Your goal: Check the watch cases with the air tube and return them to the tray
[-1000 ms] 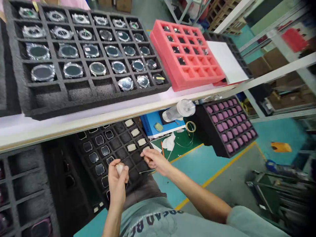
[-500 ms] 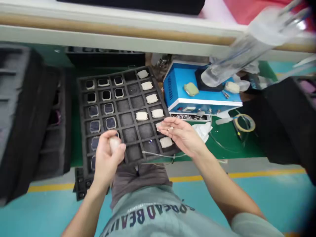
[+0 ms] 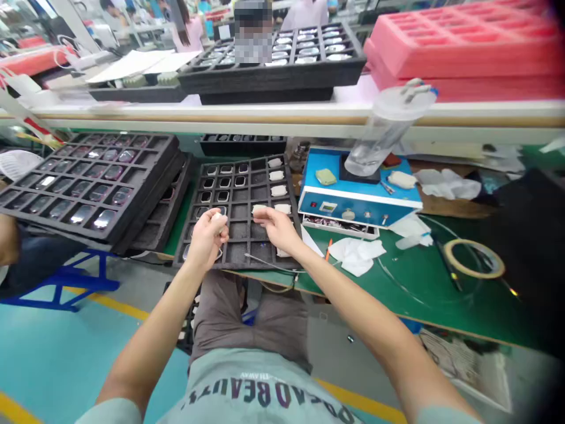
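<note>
A black foam tray (image 3: 239, 258) with square compartments lies on the bench before me. Watch-shaped frames with dark screens (image 3: 223, 196) fill its left columns; cream-coloured watch-shaped pieces (image 3: 279, 191) line the right column. Over the left part of the tray, my left hand (image 3: 206, 241) is closed around a small pale piece (image 3: 217, 217), mostly hidden by the fingers. My right hand (image 3: 279, 227) reaches over the middle right, its bent fingertips on a cream-coloured piece (image 3: 258, 208). Below the hands a thin clear tube (image 3: 269, 264) crosses the tray's front edge.
Behind the tray on the right stands a blue machine (image 3: 362, 206) bearing a clear container (image 3: 375, 138). White tissue (image 3: 357, 254) and a tape roll (image 3: 474, 259) lie on the green bench. Stacked foam trays (image 3: 145, 171) rise at left. A shelf (image 3: 282, 112) spans the back.
The view has tipped up, showing the shelf and the room beyond. My right hand has moved left across the tray to another cream-coloured piece. My left hand stays closed over the tray's left side.
</note>
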A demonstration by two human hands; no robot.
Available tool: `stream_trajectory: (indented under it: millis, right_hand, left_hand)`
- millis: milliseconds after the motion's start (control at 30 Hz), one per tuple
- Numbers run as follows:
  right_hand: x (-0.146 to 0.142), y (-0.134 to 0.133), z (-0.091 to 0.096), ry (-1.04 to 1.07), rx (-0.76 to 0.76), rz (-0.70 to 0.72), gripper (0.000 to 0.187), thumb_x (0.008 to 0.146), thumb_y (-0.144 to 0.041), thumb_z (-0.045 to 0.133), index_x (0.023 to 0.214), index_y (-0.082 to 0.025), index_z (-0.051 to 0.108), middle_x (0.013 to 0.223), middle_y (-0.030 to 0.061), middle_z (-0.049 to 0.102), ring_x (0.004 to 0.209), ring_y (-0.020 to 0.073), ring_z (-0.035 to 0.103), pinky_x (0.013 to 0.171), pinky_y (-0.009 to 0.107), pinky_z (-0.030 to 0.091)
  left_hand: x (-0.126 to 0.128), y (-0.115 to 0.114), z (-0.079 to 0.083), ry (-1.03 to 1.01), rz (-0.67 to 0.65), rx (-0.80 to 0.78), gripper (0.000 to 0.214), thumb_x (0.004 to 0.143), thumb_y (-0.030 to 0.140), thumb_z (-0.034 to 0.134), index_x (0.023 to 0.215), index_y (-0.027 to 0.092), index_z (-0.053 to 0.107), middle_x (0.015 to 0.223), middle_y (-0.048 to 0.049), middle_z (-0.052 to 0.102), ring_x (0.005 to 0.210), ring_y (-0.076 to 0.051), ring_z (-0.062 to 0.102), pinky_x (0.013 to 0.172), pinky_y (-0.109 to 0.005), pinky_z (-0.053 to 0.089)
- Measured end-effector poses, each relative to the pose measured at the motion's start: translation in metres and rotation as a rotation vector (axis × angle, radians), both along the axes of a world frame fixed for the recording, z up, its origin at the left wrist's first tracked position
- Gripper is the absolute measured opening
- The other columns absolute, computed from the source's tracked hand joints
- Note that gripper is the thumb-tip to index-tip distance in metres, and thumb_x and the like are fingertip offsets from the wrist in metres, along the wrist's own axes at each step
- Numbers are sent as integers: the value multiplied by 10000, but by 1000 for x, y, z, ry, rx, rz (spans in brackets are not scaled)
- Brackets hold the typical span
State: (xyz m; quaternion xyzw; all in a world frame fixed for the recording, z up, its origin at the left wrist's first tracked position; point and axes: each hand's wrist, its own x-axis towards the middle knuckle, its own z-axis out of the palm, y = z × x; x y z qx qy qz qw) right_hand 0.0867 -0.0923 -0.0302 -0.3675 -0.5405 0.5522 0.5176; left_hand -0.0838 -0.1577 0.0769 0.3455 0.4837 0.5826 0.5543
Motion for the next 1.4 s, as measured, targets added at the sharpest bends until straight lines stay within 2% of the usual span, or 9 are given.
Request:
stream_trajectory:
  millis: [233, 433, 700, 867, 967, 1033, 1067, 1200, 1400]
  right_hand:
    - [-35, 8, 12, -10, 48, 100, 288, 829, -197, 605, 1089, -242, 722, 1186, 74, 793, 1198, 250, 736, 1176, 504, 491]
    - [-21, -8, 19, 29, 6, 41, 437, 897, -327, 586, 1332, -283, 599, 1463, 98, 675, 1377, 246, 639, 1186, 524, 472]
    - [-66, 1, 20, -97, -46, -29, 414, 785, -271, 662, 1196, -234, 679, 1209, 110, 793, 1163, 279, 751, 1048, 505, 569]
    - [-36, -33, 38, -195, -49, -259, 348, 848, -331, 673, 1179, -221, 673, 1109, 89, 782, 977, 210, 753, 817, 351, 613]
    - [6, -91, 38, -293, -66, -634, 326, 829, -344, 770, 1117, -214, 688, 856, 9, 725, 689, 128, 654, 602, 234, 536]
    - [24, -131, 28, -68, -174, -952, 465, 746, -329, 867, 1133, -253, 622, 697, -86, 593, 558, 68, 523, 485, 145, 417]
    - [29, -147, 21, 85, -273, -986, 486, 726, -359, 888, 1105, -269, 598, 629, -122, 501, 487, 50, 426, 426, 122, 339]
    - [31, -168, 2, 271, -472, -783, 432, 724, -507, 863, 934, -208, 631, 565, -129, 360, 399, 36, 244, 320, 138, 208]
    - [36, -155, 26, 638, -393, -422, 297, 738, -380, 889, 795, -204, 657, 611, -85, 432, 454, 25, 379, 389, 107, 381]
  left_hand:
    - [-26, 46, -4, -139, 68, -22, 153, 825, 73, 560, 945, 166, 578, 739, 0, 646, 628, -128, 690, 534, -182, 479]
    - [-37, 72, -18, -170, -22, -66, 181, 827, 20, 570, 959, 142, 588, 811, -55, 712, 722, -186, 766, 605, -226, 540]
    - [-44, 95, -34, -213, -42, -49, 222, 832, 33, 562, 999, 178, 546, 815, -17, 710, 720, -165, 765, 648, -230, 546]
    - [-69, 82, -35, -247, -24, -20, 198, 871, 59, 583, 1023, 182, 553, 887, -19, 718, 764, -169, 782, 646, -222, 547]
    - [-70, 80, -30, -209, -119, 15, 193, 884, 79, 618, 1045, 176, 576, 953, -33, 733, 802, -185, 789, 679, -246, 578]
    - [-64, 83, -26, -160, -223, 51, 206, 878, 83, 642, 1059, 170, 598, 971, -42, 740, 830, -191, 788, 724, -270, 601]
    - [-60, 85, -25, -141, -284, 54, 218, 870, 78, 651, 1066, 165, 613, 973, -47, 744, 835, -192, 784, 741, -280, 608]
    - [-41, 90, -22, -193, -526, -70, 269, 831, 56, 632, 1086, 136, 655, 930, -75, 749, 768, -176, 750, 624, -231, 565]
    - [-29, 88, -22, -267, -579, -122, 283, 788, 96, 560, 1055, 127, 652, 774, -58, 680, 600, -144, 632, 482, -200, 444]
